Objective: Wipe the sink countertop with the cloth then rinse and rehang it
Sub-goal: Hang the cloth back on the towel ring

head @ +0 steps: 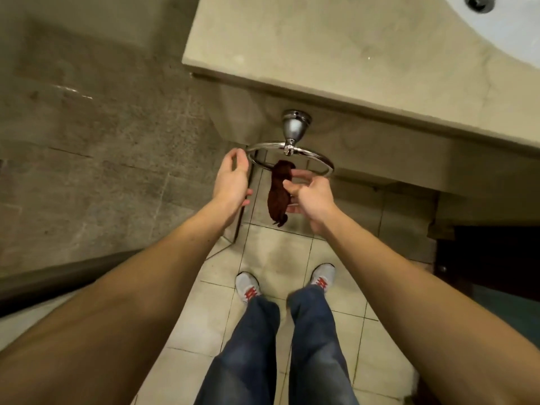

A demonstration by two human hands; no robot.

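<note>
A dark brown cloth [277,197] hangs bunched over the near side of a chrome towel ring [318,159], which is fixed to the front of the vanity below the beige stone countertop [321,54]. My right hand [314,194] holds the cloth from the right, thumb in front and fingers behind it. My left hand [232,179] is at the ring's left edge with relaxed, slightly curved fingers that hold nothing. The white sink basin [511,24] with its drain shows at the top right corner.
A rough grey stone wall [102,127] runs along the left. My feet in grey shoes [248,287] stand on the beige tiled floor below the ring. A dark opening [482,258] lies under the counter at the right.
</note>
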